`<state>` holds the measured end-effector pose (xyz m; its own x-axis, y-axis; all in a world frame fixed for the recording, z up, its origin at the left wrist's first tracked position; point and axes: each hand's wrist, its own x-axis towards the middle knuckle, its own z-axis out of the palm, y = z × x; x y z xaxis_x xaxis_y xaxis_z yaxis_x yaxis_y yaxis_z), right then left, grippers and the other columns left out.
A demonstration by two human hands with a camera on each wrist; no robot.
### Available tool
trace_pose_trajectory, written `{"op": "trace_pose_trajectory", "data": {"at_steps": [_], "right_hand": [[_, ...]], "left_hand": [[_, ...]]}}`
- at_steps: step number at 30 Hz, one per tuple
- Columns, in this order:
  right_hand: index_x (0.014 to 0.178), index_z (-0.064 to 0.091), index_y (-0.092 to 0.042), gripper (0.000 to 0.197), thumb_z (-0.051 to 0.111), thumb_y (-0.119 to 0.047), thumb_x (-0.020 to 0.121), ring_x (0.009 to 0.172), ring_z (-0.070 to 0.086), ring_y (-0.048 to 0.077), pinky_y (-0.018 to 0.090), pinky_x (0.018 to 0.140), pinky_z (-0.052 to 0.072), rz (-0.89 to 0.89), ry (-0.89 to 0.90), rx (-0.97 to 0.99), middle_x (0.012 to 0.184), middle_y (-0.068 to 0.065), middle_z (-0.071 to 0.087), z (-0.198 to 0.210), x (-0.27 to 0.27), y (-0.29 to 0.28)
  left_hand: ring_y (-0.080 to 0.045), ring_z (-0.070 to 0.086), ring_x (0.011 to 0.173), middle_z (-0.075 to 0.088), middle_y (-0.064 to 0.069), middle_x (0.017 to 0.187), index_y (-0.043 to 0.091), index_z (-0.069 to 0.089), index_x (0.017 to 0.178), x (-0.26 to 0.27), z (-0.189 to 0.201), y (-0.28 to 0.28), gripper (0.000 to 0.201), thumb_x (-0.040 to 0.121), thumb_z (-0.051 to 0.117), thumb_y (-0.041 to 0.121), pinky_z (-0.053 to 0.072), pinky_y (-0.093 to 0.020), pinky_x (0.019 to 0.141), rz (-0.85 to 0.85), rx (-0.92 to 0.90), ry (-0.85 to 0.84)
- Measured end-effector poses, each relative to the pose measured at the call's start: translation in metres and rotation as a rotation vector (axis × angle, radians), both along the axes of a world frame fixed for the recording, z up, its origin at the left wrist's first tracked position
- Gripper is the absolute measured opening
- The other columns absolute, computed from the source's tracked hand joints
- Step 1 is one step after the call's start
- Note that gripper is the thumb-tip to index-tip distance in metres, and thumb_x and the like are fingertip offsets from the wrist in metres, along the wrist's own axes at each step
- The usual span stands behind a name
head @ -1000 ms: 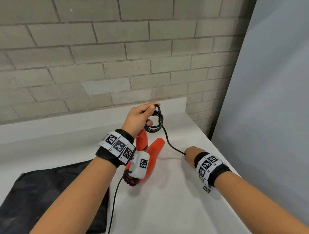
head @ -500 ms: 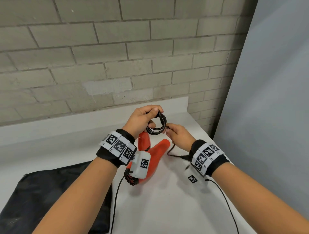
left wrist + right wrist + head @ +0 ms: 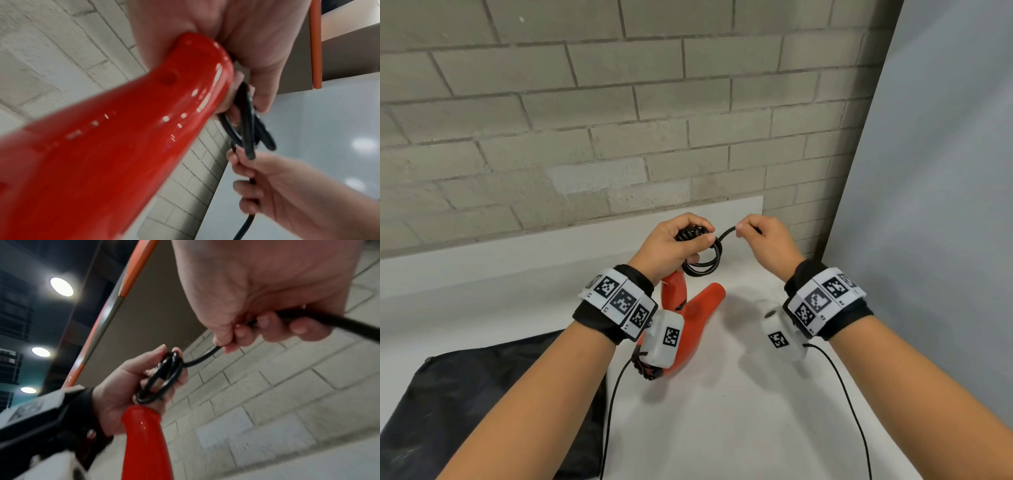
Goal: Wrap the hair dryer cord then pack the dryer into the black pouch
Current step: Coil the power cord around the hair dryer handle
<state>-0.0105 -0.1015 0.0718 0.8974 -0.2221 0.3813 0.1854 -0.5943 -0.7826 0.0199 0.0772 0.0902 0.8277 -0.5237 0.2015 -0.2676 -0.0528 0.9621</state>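
Your left hand is curled around the top of the red hair dryer handle and pins a few loops of the black cord under the thumb. Your right hand, at about 3 o'clock from the coil and close to it, pinches the free run of cord between thumb and fingertips. The black pouch lies flat on the white table at 8 o'clock from the dryer, not yet in use.

The risk, I think, is in the coil. If your left thumb relaxes while the right hand pulls the next turn, the loops can spring open. A strong pull may also twist the cord. The remaining cord passes out of view, so I cannot tell its length; it may catch on the table edge.
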Motion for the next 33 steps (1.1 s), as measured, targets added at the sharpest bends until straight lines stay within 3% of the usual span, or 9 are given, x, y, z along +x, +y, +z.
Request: {"op": "trace_pose_trajectory", "data": {"at_steps": [4,9,13,15,18,22,26,28,33], "right_hand": [[0.076,0.058,-0.013,0.019,0.049,-0.017,0.092,0.055,0.042,0.004,0.003,0.050,0.034,-0.048,-0.076,0.007,0.058,-0.008,0.046,0.021,-0.005,0.005],[0.081,0.064,-0.011,0.020,0.050,-0.021,0.091,0.059,0.047,0.008,0.008,0.054,0.036,-0.060,-0.149,-0.028,0.069,0.003,0.058,0.039,-0.018,0.015],[0.083,0.066,-0.007,0.021,0.052,-0.020,0.090,0.074,0.055,0.019,0.024,0.065,0.042,-0.011,-0.167,-0.080,0.079,0.010,0.065,0.047,-0.025,0.021],[0.081,0.067,-0.007,0.020,0.053,-0.019,0.090,0.073,0.055,0.019,0.029,0.068,0.043,0.014,-0.170,-0.098,0.078,0.010,0.065,0.049,-0.026,0.021],[0.079,0.067,-0.012,0.017,0.054,-0.018,0.089,0.065,0.049,0.003,0.017,0.062,0.039,0.053,-0.169,-0.089,0.070,-0.003,0.060,0.047,-0.025,0.015],[0.077,0.065,-0.019,0.013,0.058,-0.018,0.087,0.058,0.047,0.000,0.010,0.058,0.037,0.118,-0.141,-0.022,0.064,-0.004,0.056,0.041,-0.022,0.003],[0.081,0.061,-0.007,0.015,0.053,-0.016,0.091,0.049,0.038,0.000,0.011,0.051,0.033,0.129,0.009,0.007,0.060,-0.002,0.043,0.014,-0.018,-0.013],[0.085,0.057,-0.004,0.016,0.049,-0.016,0.092,0.054,0.039,0.002,0.018,0.056,0.035,0.089,0.121,-0.049,0.063,-0.003,0.043,-0.009,-0.016,-0.020],[0.066,0.053,-0.018,0.024,0.049,-0.013,0.089,0.077,0.052,0.022,0.025,0.064,0.039,0.018,0.465,-0.131,0.074,0.002,0.056,-0.072,-0.010,-0.045]], "left_hand": [[-0.004,0.045,0.043,0.060,0.013,0.064,0.028,0.063,0.073,0.000,-0.002,-0.004,0.016,0.084,0.061,0.017,0.035,-0.028,0.055,0.018,-0.025,-0.004],[-0.004,0.044,0.039,0.056,0.003,0.080,0.020,0.060,0.098,-0.004,0.001,-0.008,0.017,0.087,0.056,0.008,0.039,-0.014,0.043,-0.007,0.020,-0.035],[-0.005,0.047,0.040,0.065,-0.015,0.104,0.032,0.058,0.107,-0.005,0.003,-0.006,0.029,0.087,0.057,0.011,0.040,-0.019,0.046,-0.058,0.110,-0.045],[-0.006,0.046,0.041,0.067,-0.012,0.094,0.036,0.058,0.106,-0.006,0.004,-0.005,0.031,0.087,0.056,0.012,0.039,-0.019,0.045,-0.094,0.164,-0.069],[-0.009,0.038,0.040,0.053,0.001,0.069,0.034,0.062,0.101,-0.006,0.004,-0.004,0.031,0.088,0.055,0.007,0.034,-0.017,0.041,-0.118,0.133,-0.043],[-0.006,0.038,0.037,0.047,0.002,0.068,0.029,0.062,0.093,-0.004,0.003,-0.006,0.020,0.089,0.054,0.011,0.031,-0.015,0.037,-0.036,0.105,-0.007],[-0.003,0.038,0.035,0.050,0.005,0.070,0.027,0.060,0.088,-0.002,0.002,-0.009,0.018,0.091,0.051,0.012,0.030,-0.014,0.035,0.033,0.038,0.048],[-0.003,0.039,0.035,0.052,0.004,0.072,0.027,0.059,0.086,-0.001,0.001,-0.010,0.018,0.091,0.050,0.012,0.030,-0.015,0.035,0.053,0.023,0.048],[-0.002,0.041,0.035,0.057,0.001,0.078,0.025,0.058,0.087,0.002,0.000,-0.008,0.016,0.092,0.048,0.013,0.032,-0.014,0.034,0.118,-0.014,0.046]]}}
